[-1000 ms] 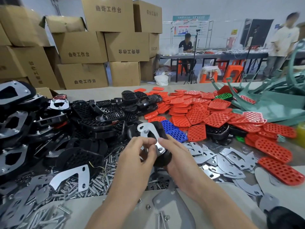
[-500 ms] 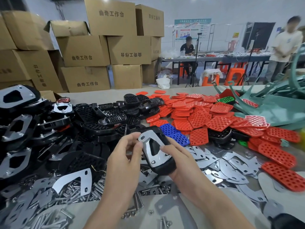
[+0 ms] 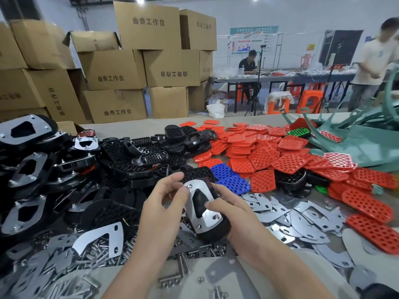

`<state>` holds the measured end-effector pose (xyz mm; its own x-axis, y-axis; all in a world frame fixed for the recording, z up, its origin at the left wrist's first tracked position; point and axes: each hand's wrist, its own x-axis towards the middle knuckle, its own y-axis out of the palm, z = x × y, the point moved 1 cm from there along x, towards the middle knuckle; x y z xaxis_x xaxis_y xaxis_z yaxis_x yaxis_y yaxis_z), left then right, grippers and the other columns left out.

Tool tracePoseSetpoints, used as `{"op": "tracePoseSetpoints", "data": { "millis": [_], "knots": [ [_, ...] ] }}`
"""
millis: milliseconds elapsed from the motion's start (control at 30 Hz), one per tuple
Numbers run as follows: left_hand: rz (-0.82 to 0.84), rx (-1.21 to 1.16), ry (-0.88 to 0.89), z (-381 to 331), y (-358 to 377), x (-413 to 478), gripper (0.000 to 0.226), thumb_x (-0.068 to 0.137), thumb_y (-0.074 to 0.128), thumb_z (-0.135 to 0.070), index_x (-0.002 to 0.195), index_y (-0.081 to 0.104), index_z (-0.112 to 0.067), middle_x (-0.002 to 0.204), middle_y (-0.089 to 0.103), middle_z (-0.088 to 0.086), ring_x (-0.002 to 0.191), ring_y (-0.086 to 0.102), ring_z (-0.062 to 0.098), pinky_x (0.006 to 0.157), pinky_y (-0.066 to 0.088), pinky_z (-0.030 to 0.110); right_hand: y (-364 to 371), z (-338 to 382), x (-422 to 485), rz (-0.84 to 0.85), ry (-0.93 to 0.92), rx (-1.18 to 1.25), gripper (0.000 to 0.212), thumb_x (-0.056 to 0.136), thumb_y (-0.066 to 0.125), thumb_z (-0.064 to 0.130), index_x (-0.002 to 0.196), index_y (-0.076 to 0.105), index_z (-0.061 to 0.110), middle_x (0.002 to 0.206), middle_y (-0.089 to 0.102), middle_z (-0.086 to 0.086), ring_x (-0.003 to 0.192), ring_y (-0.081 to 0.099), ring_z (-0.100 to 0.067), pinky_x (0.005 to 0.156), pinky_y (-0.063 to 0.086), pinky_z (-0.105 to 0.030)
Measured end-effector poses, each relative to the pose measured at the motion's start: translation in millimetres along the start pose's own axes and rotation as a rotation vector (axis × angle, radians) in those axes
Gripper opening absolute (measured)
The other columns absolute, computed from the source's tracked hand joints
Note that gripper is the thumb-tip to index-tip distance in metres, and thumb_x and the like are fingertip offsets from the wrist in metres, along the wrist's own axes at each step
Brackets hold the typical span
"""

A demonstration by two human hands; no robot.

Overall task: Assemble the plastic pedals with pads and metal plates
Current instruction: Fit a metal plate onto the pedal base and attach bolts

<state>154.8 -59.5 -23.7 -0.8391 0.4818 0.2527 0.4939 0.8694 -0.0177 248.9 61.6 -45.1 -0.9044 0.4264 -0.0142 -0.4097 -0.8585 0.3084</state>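
Observation:
A black plastic pedal [image 3: 212,228] with a shiny metal plate [image 3: 195,207] on its upper face sits between my hands above the table. My right hand [image 3: 234,219] grips the pedal from the right, thumb pressing on the plate. My left hand [image 3: 167,201] pinches a small nut [image 3: 189,186] at the plate's top corner. Another nut or bolt end shows at the plate's lower right corner. Loose metal plates [image 3: 302,221] lie to the right, and bolts [image 3: 101,251] are heaped lower left.
Black pedals [image 3: 138,156] are piled at the left and centre, some with plates on. Red pads [image 3: 263,156] cover the right side, with blue pads [image 3: 228,178] near my hands. Green plastic parts [image 3: 356,147] lie far right. Cardboard boxes and two people stand beyond the table.
The plate has gone from hanging loose in my fingers to lying flat on the pedal. The pedal tilted its plated face toward me, and my left fingers moved to the top corner.

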Motion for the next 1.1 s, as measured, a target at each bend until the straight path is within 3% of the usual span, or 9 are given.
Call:
{"op": "tracePoseSetpoints", "data": {
  "millis": [200, 300, 433, 600, 733, 833, 933, 1033, 1100],
  "knots": [
    [0.085, 0.01, -0.001, -3.6, -0.5, -1.0, 0.025, 0.095, 0.065, -0.023, 0.096, 0.073, -0.047, 0.097, 0.074, -0.015, 0.093, 0.067, -0.002, 0.078, 0.046, 0.015, 0.2, 2.9, -2.5, 0.049, -0.032, 0.005, 0.03, 0.088, 0.07, 0.029, 0.118, 0.074, 0.029, 0.121, 0.075, -0.007, 0.107, 0.073, -0.022, 0.086, 0.058, -0.034],
    [0.108, 0.048, 0.035, -6.5, -0.9, -1.3, 0.032, 0.096, 0.064, -0.021, 0.1, 0.07, -0.051, 0.097, 0.07, -0.015, 0.093, 0.065, -0.001, 0.08, 0.046, 0.015, -0.6, 3.5, -2.4, 0.068, -0.023, 0.029, 0.031, 0.089, 0.07, 0.028, 0.119, 0.074, 0.027, 0.123, 0.074, -0.01, 0.108, 0.072, -0.025, 0.089, 0.059, -0.036],
    [0.103, 0.083, 0.057, -6.2, 2.4, -2.6, 0.026, 0.097, 0.062, -0.023, 0.097, 0.072, -0.047, 0.092, 0.07, -0.01, 0.083, 0.065, -0.003, 0.069, 0.043, 0.004, -1.8, 3.1, -1.4, 0.09, -0.026, 0.066, 0.035, 0.088, 0.069, 0.025, 0.123, 0.072, 0.023, 0.126, 0.072, -0.014, 0.109, 0.071, -0.026, 0.091, 0.058, -0.039],
    [0.11, 0.094, 0.1, -7.0, 7.7, -3.0, 0.024, 0.1, 0.059, -0.017, 0.098, 0.072, -0.037, 0.095, 0.074, -0.019, 0.092, 0.067, -0.003, 0.073, 0.046, 0.005, -2.3, 4.6, -1.9, 0.093, -0.017, 0.086, 0.038, 0.088, 0.069, 0.029, 0.126, 0.071, 0.025, 0.129, 0.071, -0.013, 0.118, 0.068, -0.031, 0.092, 0.058, -0.04],
    [0.058, 0.113, 0.119, -7.7, 8.2, -1.8, 0.02, 0.099, 0.059, -0.022, 0.104, 0.07, -0.038, 0.102, 0.072, -0.014, 0.098, 0.067, 0.003, 0.079, 0.053, 0.019, -0.6, 5.1, -1.7, 0.132, -0.011, 0.154, 0.04, 0.09, 0.068, 0.028, 0.13, 0.068, 0.02, 0.132, 0.069, -0.014, 0.124, 0.065, -0.033, 0.102, 0.055, -0.045],
    [0.076, 0.146, 0.094, -5.1, 10.0, -3.8, 0.022, 0.098, 0.058, -0.031, 0.117, 0.062, -0.043, 0.113, 0.066, -0.022, 0.107, 0.06, -0.009, 0.086, 0.048, 0.012, -1.4, 6.0, -1.4, 0.114, -0.039, 0.158, 0.036, 0.093, 0.07, 0.026, 0.128, 0.07, 0.02, 0.13, 0.07, -0.015, 0.119, 0.068, -0.031, 0.1, 0.057, -0.043],
    [0.194, 0.125, 0.009, 1.1, 12.8, -9.0, 0.04, 0.093, 0.064, -0.036, 0.129, 0.049, -0.046, 0.122, 0.06, -0.022, 0.106, 0.058, -0.016, 0.078, 0.046, 0.003, -3.3, 5.6, 0.5, 0.046, -0.069, 0.218, 0.031, 0.093, 0.067, 0.024, 0.124, 0.072, 0.02, 0.126, 0.072, -0.015, 0.113, 0.071, -0.029, 0.085, 0.061, -0.036],
    [0.324, 0.107, -0.046, 5.6, 15.5, -14.0, 0.075, 0.077, 0.068, -0.049, 0.141, 0.029, -0.053, 0.128, 0.058, -0.023, 0.109, 0.061, -0.012, 0.087, 0.05, 0.012, -1.9, 5.3, 0.5, 0.004, -0.07, 0.22, 0.031, 0.092, 0.065, 0.028, 0.122, 0.073, 0.026, 0.124, 0.074, -0.012, 0.11, 0.073, -0.03, 0.079, 0.061, -0.035],
    [0.328, 0.109, -0.047, 6.5, 18.4, -14.6, 0.084, 0.075, 0.068, -0.05, 0.145, 0.021, -0.054, 0.129, 0.057, -0.028, 0.111, 0.058, -0.014, 0.089, 0.048, 0.009, -1.7, 4.5, 1.1, -0.012, -0.056, 0.227, 0.034, 0.091, 0.066, 0.03, 0.123, 0.072, 0.027, 0.124, 0.074, -0.012, 0.11, 0.073, -0.031, 0.08, 0.062, -0.037]
  ]
}}
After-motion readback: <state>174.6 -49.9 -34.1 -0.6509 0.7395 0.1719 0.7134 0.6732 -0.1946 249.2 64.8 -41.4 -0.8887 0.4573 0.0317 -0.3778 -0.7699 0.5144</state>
